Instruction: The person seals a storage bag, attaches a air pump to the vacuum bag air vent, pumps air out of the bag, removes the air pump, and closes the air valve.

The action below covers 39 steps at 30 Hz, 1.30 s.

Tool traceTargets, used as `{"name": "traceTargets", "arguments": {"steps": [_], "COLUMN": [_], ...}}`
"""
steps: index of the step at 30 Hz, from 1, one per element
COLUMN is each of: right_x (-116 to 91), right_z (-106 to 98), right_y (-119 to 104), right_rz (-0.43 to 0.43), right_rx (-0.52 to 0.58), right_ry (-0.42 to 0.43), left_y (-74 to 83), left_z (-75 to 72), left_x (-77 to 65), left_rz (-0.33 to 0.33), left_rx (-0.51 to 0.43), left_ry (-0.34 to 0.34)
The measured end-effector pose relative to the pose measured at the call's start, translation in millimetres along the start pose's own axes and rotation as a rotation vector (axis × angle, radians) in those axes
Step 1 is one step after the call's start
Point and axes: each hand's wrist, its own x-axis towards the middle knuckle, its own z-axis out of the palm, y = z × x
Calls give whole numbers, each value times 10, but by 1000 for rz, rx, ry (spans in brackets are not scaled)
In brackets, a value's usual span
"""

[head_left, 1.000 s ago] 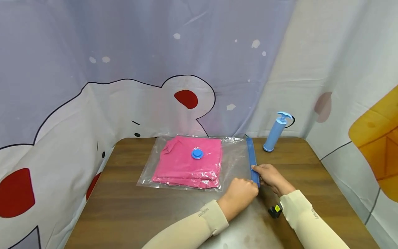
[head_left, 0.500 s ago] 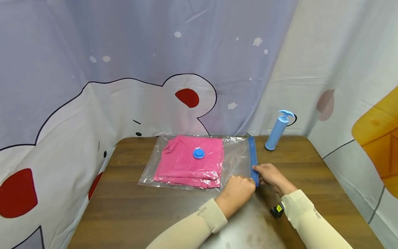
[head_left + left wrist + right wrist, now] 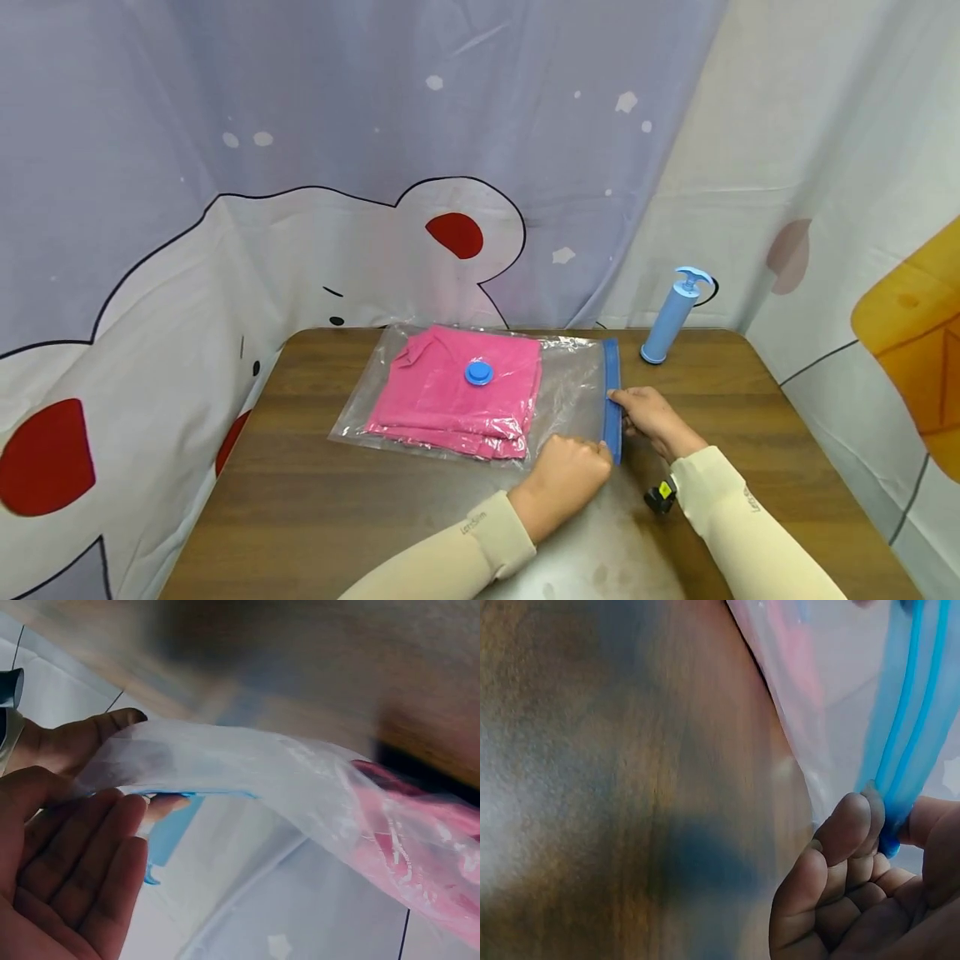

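A clear vacuum storage bag [image 3: 570, 375] lies on the table with a folded pink garment [image 3: 450, 392] inside and a round blue valve [image 3: 478, 372] on top. Blue zip strip [image 3: 612, 375] runs along its right end. At the strip's near corner, my left hand [image 3: 567, 479] pinches the bag between thumb and index finger, its other fingers curled in the left wrist view. My right hand [image 3: 654, 419] pinches the zip strip farther up, thumb on one side and fingers on the other. A small darker blue piece [image 3: 889, 844] shows between them; whether it is a slider is unclear.
A light blue hand pump [image 3: 671, 321] with a T-shaped handle stands tilted at the table's back right. Patterned curtain [image 3: 360, 100] hangs behind and beside the wooden table [image 3: 300, 500]. A black device [image 3: 661, 497] is at my right wrist.
My right hand's pinch has shifted a little farther from me along the zip strip. My left hand and the strip's near corner have come slightly toward me.
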Motion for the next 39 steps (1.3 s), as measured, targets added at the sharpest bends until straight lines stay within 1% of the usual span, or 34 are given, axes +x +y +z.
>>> {"name": "traceTargets", "arguments": {"steps": [3,9,13,18,21,23,26,29,31,36,39], "right_x": [0,-7,65,154,222,265,293,302,310,344,390], "right_z": [-3,44,17,-11,-21,-47,-80,-114,-132,-121,-117], "right_y": [-13,-61,-99,-68,-39,-31,-8,9,13,-8,-24], "right_rz": [1,7,-11,-10,-4,-13,-14,-2,-2,-26,-36], "right_rx": [1,3,4,-10,12,40,77,88,75,70,63], "right_ry": [0,6,20,37,38,21,-2,-14,-22,-25,-12], "left_y": [-18,-62,-86,-31,0,6,8,5,4,23,47], "left_z": [-5,-22,-9,7,16,25,23,-2,-23,-60,-63], "left_x": [-28,-95,-66,-112,-124,-107,-90,-86,-84,-76,-83], "left_rz": [-11,5,20,52,45,27,-10,-28,-20,7,25], "left_rx": [-6,-14,-30,-33,-17,-5,20,45,53,52,51], "left_ry": [9,-1,6,29,51,59,45,22,14,20,17]}}
